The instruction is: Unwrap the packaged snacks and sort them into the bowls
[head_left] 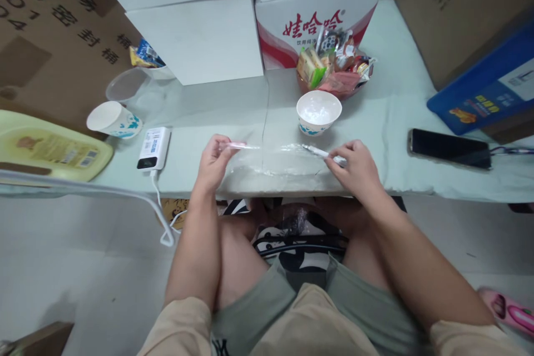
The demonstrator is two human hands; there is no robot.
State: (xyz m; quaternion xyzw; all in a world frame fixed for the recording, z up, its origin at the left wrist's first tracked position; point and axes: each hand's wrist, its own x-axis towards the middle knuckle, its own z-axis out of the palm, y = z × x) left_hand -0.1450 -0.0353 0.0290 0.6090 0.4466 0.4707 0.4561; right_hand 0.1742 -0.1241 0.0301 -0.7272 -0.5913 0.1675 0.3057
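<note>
My left hand (214, 160) is closed, pinching a thin clear plastic strip (244, 146) with a pinkish tint near the fingers. My right hand (354, 166) grips a white pen (319, 152) over the front part of the table, its tip pointing left. Glossy clear film (287, 148) shows by the pen's tip; I cannot tell whether it joins the strip in my left hand. Just beyond the pen stands a white paper bowl (319, 111) with a blue pattern.
Behind the bowl, a basket (306, 86) holds packaged snacks. To the left are a paper cup (114, 119) on its side, a power bank (154, 148) with a cable, and a yellow bottle (54, 147). A phone (449, 149) lies right. White cartons (196, 39) stand behind.
</note>
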